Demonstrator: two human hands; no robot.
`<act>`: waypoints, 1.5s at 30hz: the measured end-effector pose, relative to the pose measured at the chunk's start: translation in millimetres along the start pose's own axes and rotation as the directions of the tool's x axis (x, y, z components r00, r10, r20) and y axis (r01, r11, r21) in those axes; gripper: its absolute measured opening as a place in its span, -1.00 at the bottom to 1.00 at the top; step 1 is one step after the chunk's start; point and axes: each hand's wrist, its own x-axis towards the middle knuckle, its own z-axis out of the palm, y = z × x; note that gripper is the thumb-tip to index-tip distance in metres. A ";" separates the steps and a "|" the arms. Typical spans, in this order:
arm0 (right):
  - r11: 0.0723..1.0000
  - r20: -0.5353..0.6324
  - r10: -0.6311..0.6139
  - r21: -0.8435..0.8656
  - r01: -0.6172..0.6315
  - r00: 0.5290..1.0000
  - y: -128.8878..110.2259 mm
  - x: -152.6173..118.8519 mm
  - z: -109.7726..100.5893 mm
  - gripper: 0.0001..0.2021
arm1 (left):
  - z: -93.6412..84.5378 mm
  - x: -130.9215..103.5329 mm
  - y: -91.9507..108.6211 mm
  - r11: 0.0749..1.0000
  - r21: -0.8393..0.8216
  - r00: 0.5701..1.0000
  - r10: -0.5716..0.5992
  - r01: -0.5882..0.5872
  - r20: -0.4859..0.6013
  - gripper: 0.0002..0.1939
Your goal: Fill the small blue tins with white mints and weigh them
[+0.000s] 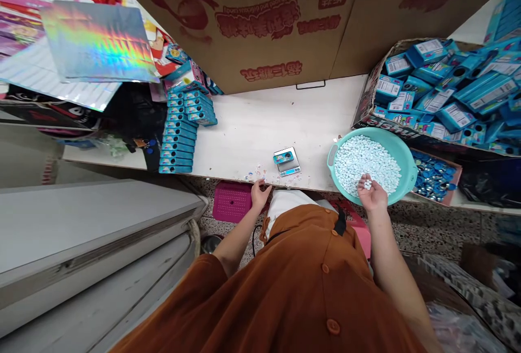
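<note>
My right hand (pixel 372 194) is palm up over the front of a turquoise plastic basin (pixel 409 171). Its fingers curl around a few small white candies (pixel 367 184). Many more of these white pieces fill the basin. At the table's front edge is my left hand (pixel 259 194), fingers apart and holding nothing, close to some tiny scattered stickers (pixel 257 172). Just beyond it, a small digital scale (pixel 290 168) carries one blue candy box (pixel 284 157) lying flat with a dark round hole in its face.
Blue boxes stand in stacks (pixel 177 141) at left. A carton of blue boxes (pixel 431 81) and a tray of blue and silver round pieces (pixel 433 176) lie at right. A big cardboard box (pixel 277 27) blocks the back. Holographic sheets (pixel 101 43) lie far left.
</note>
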 end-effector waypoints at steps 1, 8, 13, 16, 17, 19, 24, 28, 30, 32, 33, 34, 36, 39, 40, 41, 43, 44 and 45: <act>0.999 0.021 -0.010 -0.038 0.010 1.000 -0.1 2.0 1.0 -0.78 | 0.3 0.0 -1.3 1.000 -0.006 1.000 0.003 -0.003 0.002 -0.61; 0.682 0.058 -0.506 -0.584 0.440 0.860 -4.2 18.9 2.3 -0.76 | -0.8 1.0 -11.6 0.999 -0.033 1.000 0.019 -0.019 -0.007 -0.62; 0.128 0.379 -0.692 -0.774 0.620 0.615 -17.0 23.6 2.4 -0.74 | -2.0 0.1 -12.7 0.998 -0.060 0.999 0.032 -0.033 -0.022 -0.63; 0.062 0.482 -0.661 -0.729 0.682 0.575 -3.6 19.8 19.7 -0.76 | -2.2 -0.8 -9.1 0.996 -0.075 0.999 0.035 -0.037 -0.026 -0.63; 0.059 0.523 -0.629 -0.705 0.707 0.575 6.5 18.1 29.3 -0.76 | -2.4 -0.7 -7.5 0.996 -0.079 0.999 0.035 -0.037 -0.028 -0.63; 0.052 0.624 -0.535 -0.649 0.759 0.570 32.9 14.7 52.4 -0.74 | -3.5 -0.2 -4.2 0.996 -0.086 0.999 0.031 -0.034 -0.029 -0.64; -0.009 0.806 -0.316 -0.530 0.848 0.500 105.2 7.3 112.9 -0.67 | -14.6 0.6 1.2 0.992 -0.121 1.000 0.018 -0.021 -0.023 -0.64; -0.075 0.862 -0.175 -0.493 0.867 0.475 141.5 7.1 141.9 -0.67 | -32.6 -3.1 -2.2 0.991 -0.131 0.997 0.020 -0.030 -0.077 -0.65; -0.101 0.877 -0.124 -0.476 0.874 0.464 152.8 11.4 147.9 -0.67 | -42.9 -6.4 -7.6 0.991 -0.128 0.994 0.016 -0.030 -0.107 -0.67; -0.119 0.880 -0.103 -0.474 0.872 0.464 161.5 18.5 149.6 -0.68 | -52.9 -10.3 -15.1 0.993 -0.119 0.993 -0.006 -0.009 -0.122 -0.69; -0.125 0.877 -0.100 -0.480 0.868 0.470 165.3 22.4 149.5 -0.68 | -57.4 -12.2 -19.3 0.994 -0.113 0.992 -0.020 0.006 -0.126 -0.69; -0.129 0.872 -0.102 -0.489 0.863 0.479 168.8 26.0 149.1 -0.68 | -61.6 -13.9 -23.5 0.994 -0.106 0.991 -0.035 0.022 -0.128 -0.69; -0.131 0.860 -0.113 -0.509 0.851 0.497 174.4 31.2 148.2 -0.66 | -68.8 -16.4 -31.3 0.994 -0.094 0.991 -0.059 0.048 -0.122 -0.69; -0.112 0.837 -0.164 -0.541 0.833 0.522 176.7 30.2 146.9 -0.60 | -76.3 -16.1 -38.1 0.994 -0.079 0.992 -0.077 0.070 -0.098 -0.68; -0.098 0.826 -0.191 -0.554 0.827 0.530 175.3 27.4 146.2 -0.59 | -77.9 -14.8 -38.7 0.994 -0.076 0.993 -0.081 0.075 -0.083 -0.68; -0.082 0.813 -0.222 -0.566 0.820 0.539 172.5 23.6 144.9 -0.59 | -79.0 -12.9 -38.6 0.994 -0.075 0.994 -0.084 0.078 -0.067 -0.68; -0.042 0.782 -0.279 -0.590 0.806 0.558 163.1 14.5 140.0 -0.59 | -79.9 -7.8 -36.3 0.994 -0.075 0.996 -0.084 0.081 -0.042 -0.67; -0.019 0.760 -0.311 -0.605 0.796 0.570 156.7 9.7 136.0 -0.60 | -79.8 -4.7 -34.5 0.994 -0.076 0.996 -0.082 0.079 -0.033 -0.67; 0.004 0.731 -0.349 -0.625 0.781 0.586 149.3 5.3 130.8 -0.60 | -79.3 -1.6 -32.4 0.994 -0.078 0.996 -0.079 0.077 -0.028 -0.67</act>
